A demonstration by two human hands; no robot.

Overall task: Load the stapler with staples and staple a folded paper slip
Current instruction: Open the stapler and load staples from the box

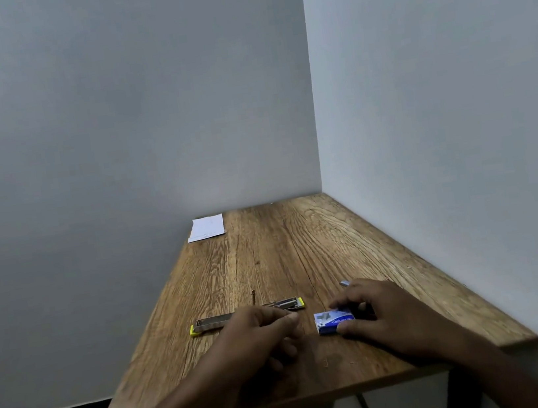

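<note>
A stapler point(208, 324) with yellow ends lies opened flat on the wooden table point(285, 253), its metal staple channel facing up. My left hand point(262, 338) hovers just in front of it and hides its middle. The fingers are curled and the thumb is against the forefinger, with nothing visible between them. To the right, my right hand point(383, 315) grips a small blue staple box point(330, 321) on the table, thumb at its near edge and fingers at its far edge. A white paper slip point(206, 228) lies at the table's far left corner.
The table stands in a corner, with walls behind it and along its right side. A small shiny metal piece point(344, 283) lies just beyond my right hand. A thin brown stick point(253, 296) lies behind the stapler. The near edge is close to my forearms.
</note>
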